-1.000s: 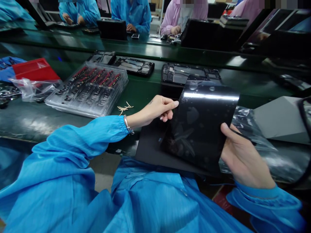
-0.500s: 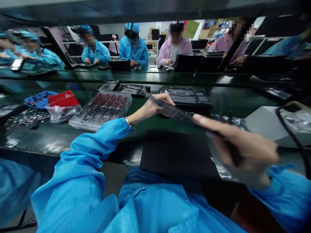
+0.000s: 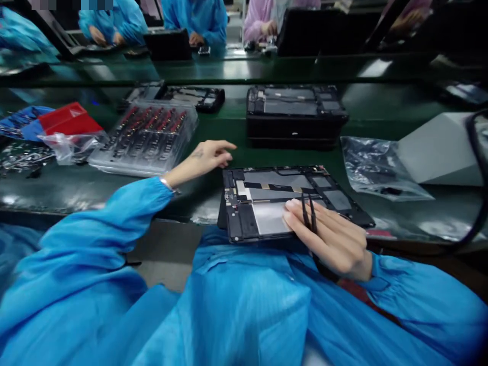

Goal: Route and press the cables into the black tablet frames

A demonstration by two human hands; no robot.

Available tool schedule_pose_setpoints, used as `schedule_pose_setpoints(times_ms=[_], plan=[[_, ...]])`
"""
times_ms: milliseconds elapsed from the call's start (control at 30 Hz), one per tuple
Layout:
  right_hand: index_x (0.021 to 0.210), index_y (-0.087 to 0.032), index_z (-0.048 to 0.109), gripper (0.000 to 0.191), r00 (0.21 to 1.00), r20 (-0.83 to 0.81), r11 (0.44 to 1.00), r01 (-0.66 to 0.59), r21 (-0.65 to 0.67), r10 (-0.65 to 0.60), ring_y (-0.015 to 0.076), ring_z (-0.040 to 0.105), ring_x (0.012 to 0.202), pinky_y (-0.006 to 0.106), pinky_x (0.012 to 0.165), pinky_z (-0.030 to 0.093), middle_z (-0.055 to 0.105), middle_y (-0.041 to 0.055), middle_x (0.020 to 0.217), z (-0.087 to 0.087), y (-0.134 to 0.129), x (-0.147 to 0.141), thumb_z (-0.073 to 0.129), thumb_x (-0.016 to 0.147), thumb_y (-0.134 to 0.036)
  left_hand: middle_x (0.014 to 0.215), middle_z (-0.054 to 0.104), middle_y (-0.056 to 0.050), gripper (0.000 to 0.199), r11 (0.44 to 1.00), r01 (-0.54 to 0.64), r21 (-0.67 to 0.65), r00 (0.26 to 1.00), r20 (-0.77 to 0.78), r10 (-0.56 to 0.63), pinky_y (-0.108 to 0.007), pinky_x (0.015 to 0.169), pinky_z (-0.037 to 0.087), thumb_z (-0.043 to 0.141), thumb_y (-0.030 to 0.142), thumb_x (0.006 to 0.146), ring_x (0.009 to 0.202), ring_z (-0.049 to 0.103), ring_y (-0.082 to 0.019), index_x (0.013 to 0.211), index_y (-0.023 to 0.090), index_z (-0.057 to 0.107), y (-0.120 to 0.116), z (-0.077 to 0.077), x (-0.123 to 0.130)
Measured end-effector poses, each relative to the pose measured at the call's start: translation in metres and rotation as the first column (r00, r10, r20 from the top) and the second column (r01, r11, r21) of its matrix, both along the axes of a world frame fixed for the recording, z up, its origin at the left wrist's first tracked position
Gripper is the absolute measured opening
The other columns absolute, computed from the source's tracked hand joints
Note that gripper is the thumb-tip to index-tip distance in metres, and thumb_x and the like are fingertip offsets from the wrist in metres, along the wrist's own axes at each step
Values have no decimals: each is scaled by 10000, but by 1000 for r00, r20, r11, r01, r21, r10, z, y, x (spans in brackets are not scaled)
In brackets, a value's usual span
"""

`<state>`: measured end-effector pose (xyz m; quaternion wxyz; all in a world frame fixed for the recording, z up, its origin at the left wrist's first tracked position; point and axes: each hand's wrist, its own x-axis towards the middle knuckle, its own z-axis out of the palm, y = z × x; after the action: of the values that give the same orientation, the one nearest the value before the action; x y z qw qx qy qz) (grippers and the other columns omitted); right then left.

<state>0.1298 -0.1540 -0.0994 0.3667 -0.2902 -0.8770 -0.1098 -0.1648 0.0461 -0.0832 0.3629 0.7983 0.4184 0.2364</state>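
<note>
An opened tablet (image 3: 275,218) lies face up before me at the table's front edge, showing battery cells, a flat ribbon cable and small boards. A dark mat (image 3: 221,216) just shows under its left edge. My right hand (image 3: 331,238) rests on the tablet's lower right part, fingertips on a silvery cell. Black tweezers (image 3: 309,216) are held in that hand, their tips pointing up and away from the tablet. Just beyond the tablet's upper left corner, my left hand (image 3: 212,154) hovers with its index finger stretched out and nothing in it.
Behind the tablet stands a stack of similar tablets (image 3: 297,124). A clear tray of small parts (image 3: 148,134), a red bin (image 3: 68,119) and a blue bin (image 3: 25,122) are left. On the right lie a plastic bag (image 3: 375,165) and a grey box (image 3: 444,147). Co-workers sit opposite.
The tablet, held tilted in the air by both hands, now lies flat on the mat. My left hand has let go and moved left; the view has tipped down.
</note>
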Motion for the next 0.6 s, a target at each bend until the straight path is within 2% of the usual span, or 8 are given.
schedule_pose_setpoints(times_ms=[67, 133, 200, 300, 400, 467, 533, 600], plan=[[1325, -134, 689, 382, 994, 94, 997, 48, 53, -53, 296, 689, 1216, 420, 1097, 572, 665, 151, 1352, -1, -4, -1, 644, 954, -57, 1080, 744, -110, 481, 998, 4, 63, 969, -247, 12, -328, 875, 552, 508, 437, 968, 899, 711, -199, 1298, 137, 688, -9, 0, -20], [1269, -75, 696, 321, 981, 163, 994, 97, 58, -105, 312, 681, 1231, 447, 1092, 570, 684, 186, 1321, -3, -7, -7, 609, 963, -29, 1128, 714, -116, 532, 988, 83, 127, 920, -391, -28, -390, 981, 510, 428, 480, 992, 1044, 667, -246, 1312, 148, 693, -21, -3, -32], [1266, -52, 685, 315, 973, 193, 992, 125, 16, -126, 322, 670, 1248, 469, 1085, 570, 689, 193, 1318, -6, -11, -14, 582, 970, -12, 1175, 672, -141, 612, 978, 126, 165, 898, -438, -42, -443, 1052, 462, 377, 522, 998, 1139, 609, -285, 1374, 131, 659, -29, -9, -36], [1289, -57, 673, 329, 976, 187, 989, 130, -67, -115, 338, 652, 1272, 503, 1094, 558, 686, 193, 1326, -14, -13, -22, 611, 967, -30, 1228, 616, -167, 681, 982, 91, 167, 895, -445, -8, -498, 1084, 429, 359, 565, 992, 1169, 568, -314, 1455, 126, 594, -32, -23, -33], [1301, -67, 668, 347, 981, 155, 982, 138, -128, -118, 358, 637, 1289, 550, 1110, 540, 675, 199, 1345, -24, -12, -26, 680, 958, -109, 1263, 587, -168, 669, 987, 39, 155, 911, -411, 29, -517, 1105, 410, 381, 563, 981, 1205, 548, -326, 1461, 141, 579, -30, -30, -29], [1310, -81, 665, 367, 983, 115, 975, 157, -156, -140, 357, 630, 1299, 563, 1125, 526, 663, 187, 1369, -28, -12, -26, 707, 954, -159, 1284, 580, -170, 657, 995, -5, 104, 939, -341, 40, -505, 1100, 422, 458, 560, 947, 1211, 553, -329, 1428, 131, 585, -32, -27, -25], [1323, -92, 659, 384, 985, 75, 972, 165, -170, -154, 345, 614, 1323, 559, 1153, 505, 652, 168, 1393, -31, -11, -27, 716, 951, -170, 1295, 593, -160, 666, 998, -53, -38, 979, -201, 44, -469, 1074, 457, 574, 545, 901, 1201, 576, -314, 1429, 139, 547, -42, -16, -19], [1327, -90, 656, 394, 988, 33, 976, 155, -154, -152, 331, 598, 1345, 547, 1177, 485, 648, 162, 1401, -32, -10, -27, 720, 943, -147, 1251, 639, -128, 737, 952, -78, -297, 997, -2, 81, -403, 967, 528, 671, 509, 876, 1118, 632, -271, 1495, 188, 433, -57, -1, -13]])
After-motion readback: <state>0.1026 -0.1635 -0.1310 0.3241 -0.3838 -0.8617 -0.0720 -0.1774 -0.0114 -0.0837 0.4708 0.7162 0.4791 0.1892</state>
